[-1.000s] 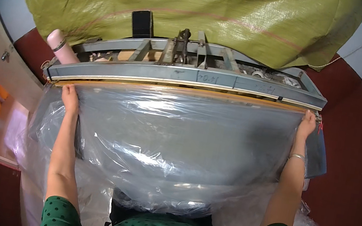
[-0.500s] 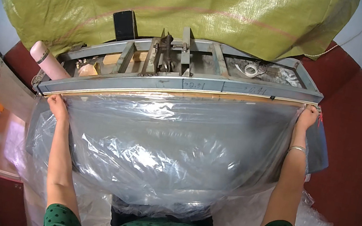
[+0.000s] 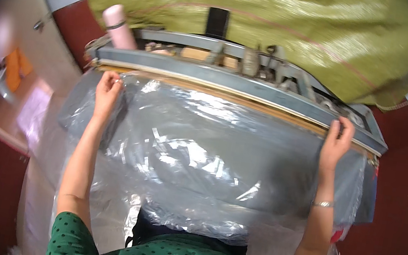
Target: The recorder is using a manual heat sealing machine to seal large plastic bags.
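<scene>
- The grey machine bar (image 3: 243, 86) blocks the way forward just beyond both hands.
- A pink bottle (image 3: 117, 25) stands behind its left end.
- Green sacking (image 3: 265, 19) walls off the back.
- Open plastic sheet (image 3: 211, 150) lies between the forearms.

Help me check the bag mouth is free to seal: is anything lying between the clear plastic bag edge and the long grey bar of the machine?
Nothing visible does. The left hand and right hand press the clear plastic bag edge right against the grey bar; the strip between them looks bare. The pink bottle stands behind the bar.
</scene>
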